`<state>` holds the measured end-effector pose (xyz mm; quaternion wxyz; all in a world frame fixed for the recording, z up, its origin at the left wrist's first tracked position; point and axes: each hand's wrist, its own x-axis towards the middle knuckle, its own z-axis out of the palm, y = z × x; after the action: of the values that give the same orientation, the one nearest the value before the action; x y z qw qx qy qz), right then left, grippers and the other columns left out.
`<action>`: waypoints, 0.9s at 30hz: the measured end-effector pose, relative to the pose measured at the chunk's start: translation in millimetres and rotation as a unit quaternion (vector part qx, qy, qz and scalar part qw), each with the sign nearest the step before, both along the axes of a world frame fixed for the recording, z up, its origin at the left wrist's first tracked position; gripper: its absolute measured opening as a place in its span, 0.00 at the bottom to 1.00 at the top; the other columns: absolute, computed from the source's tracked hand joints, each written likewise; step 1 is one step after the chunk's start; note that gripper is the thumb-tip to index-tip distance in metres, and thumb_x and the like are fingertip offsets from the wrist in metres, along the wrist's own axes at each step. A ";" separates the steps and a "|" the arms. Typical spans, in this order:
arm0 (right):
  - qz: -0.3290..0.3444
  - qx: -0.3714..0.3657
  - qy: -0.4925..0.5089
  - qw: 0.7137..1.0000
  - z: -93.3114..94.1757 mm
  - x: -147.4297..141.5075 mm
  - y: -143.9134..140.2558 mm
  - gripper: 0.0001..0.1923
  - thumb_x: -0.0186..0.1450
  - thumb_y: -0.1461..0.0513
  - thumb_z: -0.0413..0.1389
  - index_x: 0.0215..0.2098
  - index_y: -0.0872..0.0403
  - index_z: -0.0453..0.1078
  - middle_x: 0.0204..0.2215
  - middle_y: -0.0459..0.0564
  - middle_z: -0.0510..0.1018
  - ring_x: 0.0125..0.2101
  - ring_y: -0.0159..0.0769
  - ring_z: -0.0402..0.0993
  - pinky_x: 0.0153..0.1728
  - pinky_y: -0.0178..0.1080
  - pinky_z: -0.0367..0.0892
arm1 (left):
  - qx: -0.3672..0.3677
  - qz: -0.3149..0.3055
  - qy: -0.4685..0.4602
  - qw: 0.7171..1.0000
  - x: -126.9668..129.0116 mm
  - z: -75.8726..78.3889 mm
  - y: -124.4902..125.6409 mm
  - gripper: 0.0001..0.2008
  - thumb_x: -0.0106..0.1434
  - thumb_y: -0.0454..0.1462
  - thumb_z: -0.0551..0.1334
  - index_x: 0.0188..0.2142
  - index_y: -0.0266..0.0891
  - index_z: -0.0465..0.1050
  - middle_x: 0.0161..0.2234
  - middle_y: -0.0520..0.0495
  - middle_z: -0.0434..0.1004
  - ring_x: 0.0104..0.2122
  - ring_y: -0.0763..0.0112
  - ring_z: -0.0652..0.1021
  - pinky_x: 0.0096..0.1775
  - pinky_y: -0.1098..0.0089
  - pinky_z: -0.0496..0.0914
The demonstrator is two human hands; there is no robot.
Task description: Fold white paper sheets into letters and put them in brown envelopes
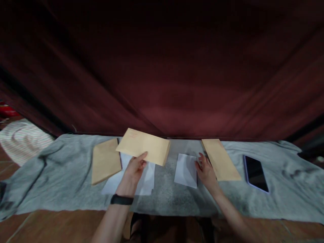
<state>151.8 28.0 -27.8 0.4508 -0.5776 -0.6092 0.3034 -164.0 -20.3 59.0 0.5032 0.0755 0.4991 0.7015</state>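
My left hand [136,168], with a black band on its wrist, grips a tan envelope [144,143] by its lower edge, thumb on top. The envelope is raised and tilted, with faint reddish print near its upper left corner. Below that hand lie white paper sheets [145,182], partly covered by my forearm. My right hand [205,170] hovers or rests at the right edge of a folded white paper [186,170], fingers apart and nothing seen in them. Just right of it, another tan envelope [222,160] lies flat; whether my hand touches it I cannot tell.
A further tan envelope or stack [106,162] lies at the left. A phone in a purple case [257,173] lies at the right. Everything sits on a grey cloth [164,202]. A dark red curtain [162,84] hangs behind, and a striped cloth [24,138] is at far left.
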 end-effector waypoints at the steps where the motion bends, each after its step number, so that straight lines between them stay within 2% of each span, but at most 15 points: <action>1: 0.003 0.018 0.001 1.000 5.6 -1.7 -1.8 0.25 0.63 0.49 0.57 0.54 0.51 0.72 0.48 0.58 0.78 0.47 0.50 0.75 0.47 0.49 0.71 | 0.000 -0.017 -0.010 1.000 15.1 -5.0 2.9 0.15 0.47 0.22 0.71 0.34 0.36 0.75 0.32 0.49 0.83 0.29 0.74 0.81 0.28 0.78 0.72; 2: 0.030 0.011 0.022 0.999 11.2 -4.4 -3.5 0.25 0.64 0.47 0.56 0.53 0.51 0.73 0.49 0.58 0.78 0.49 0.50 0.75 0.47 0.49 0.71 | -0.002 -0.031 -0.016 0.999 28.7 -9.6 5.1 0.15 0.48 0.23 0.71 0.34 0.36 0.75 0.33 0.48 0.83 0.29 0.73 0.81 0.29 0.77 0.73; 4: 0.100 -0.060 0.137 0.984 20.6 -12.4 -6.5 0.27 0.65 0.43 0.55 0.54 0.50 0.72 0.47 0.55 0.80 0.47 0.47 0.76 0.45 0.46 0.72 | -0.005 -0.057 -0.028 0.998 50.9 -17.0 7.6 0.14 0.48 0.23 0.72 0.34 0.36 0.76 0.33 0.48 0.83 0.29 0.74 0.81 0.28 0.78 0.72; 7: 0.156 -0.169 0.325 0.917 27.9 -26.8 -9.6 0.28 0.59 0.41 0.62 0.49 0.50 0.75 0.41 0.53 0.82 0.41 0.44 0.79 0.42 0.44 0.74 | -0.010 -0.091 -0.046 0.995 72.5 -23.7 8.4 0.13 0.49 0.24 0.72 0.33 0.35 0.76 0.32 0.48 0.83 0.27 0.75 0.81 0.26 0.79 0.71; 8: 0.165 -0.190 0.353 0.901 28.8 -30.8 -10.2 0.27 0.56 0.43 0.65 0.46 0.50 0.76 0.40 0.52 0.82 0.39 0.43 0.79 0.41 0.44 0.74 | -0.012 -0.100 -0.055 0.993 76.9 -25.0 8.4 0.12 0.50 0.24 0.72 0.33 0.35 0.76 0.31 0.48 0.83 0.27 0.76 0.81 0.26 0.79 0.71; 10: 0.159 -0.210 0.381 0.887 30.0 -36.1 -11.0 0.23 0.52 0.48 0.69 0.40 0.52 0.78 0.37 0.51 0.83 0.35 0.42 0.79 0.37 0.42 0.74 | -0.019 -0.115 -0.070 0.991 82.5 -27.0 8.7 0.12 0.50 0.24 0.72 0.32 0.35 0.76 0.29 0.50 0.82 0.25 0.77 0.80 0.26 0.79 0.71; 15: 0.156 -0.237 0.416 0.864 34.4 -32.2 -10.3 0.17 0.50 0.55 0.68 0.37 0.53 0.79 0.30 0.49 0.84 0.28 0.39 0.80 0.32 0.39 0.72 | -0.032 -0.142 -0.081 0.986 86.7 -29.1 10.3 0.11 0.52 0.23 0.72 0.30 0.35 0.74 0.26 0.51 0.80 0.21 0.79 0.77 0.24 0.79 0.70; 19: 0.189 -0.237 0.386 0.871 35.2 -22.3 -7.1 0.15 0.50 0.55 0.68 0.33 0.54 0.79 0.27 0.48 0.83 0.25 0.37 0.78 0.28 0.36 0.70 | -0.029 -0.167 -0.073 0.983 92.3 -31.0 10.0 0.13 0.51 0.24 0.72 0.33 0.36 0.76 0.31 0.49 0.82 0.24 0.77 0.79 0.24 0.78 0.71; 23: 0.197 -0.192 0.388 0.880 34.2 -20.1 -4.6 0.16 0.51 0.53 0.69 0.35 0.52 0.79 0.28 0.48 0.84 0.33 0.42 0.81 0.33 0.39 0.73 | -0.015 -0.216 -0.057 0.975 100.2 -34.1 8.2 0.16 0.48 0.26 0.75 0.36 0.36 0.77 0.33 0.49 0.83 0.27 0.75 0.79 0.26 0.77 0.72; 25: 0.201 -0.153 0.369 0.895 34.5 -20.4 -3.1 0.15 0.51 0.54 0.69 0.35 0.51 0.80 0.29 0.47 0.84 0.34 0.42 0.81 0.33 0.39 0.73 | -0.016 -0.238 -0.034 0.970 102.7 -36.2 7.8 0.17 0.46 0.29 0.77 0.36 0.37 0.78 0.35 0.49 0.83 0.29 0.75 0.80 0.29 0.77 0.72; 27: 0.183 -0.106 0.325 0.922 34.5 -18.7 -0.5 0.11 0.52 0.57 0.67 0.34 0.51 0.80 0.27 0.45 0.83 0.32 0.40 0.79 0.30 0.37 0.72 | -0.026 -0.265 0.010 0.964 103.8 -38.6 7.7 0.18 0.45 0.33 0.78 0.36 0.37 0.78 0.35 0.48 0.83 0.30 0.74 0.80 0.30 0.76 0.72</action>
<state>133.2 27.5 6.7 0.4967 -0.3706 -0.4887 0.6141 -60.1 -12.6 20.4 0.6675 0.1987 0.4847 0.5292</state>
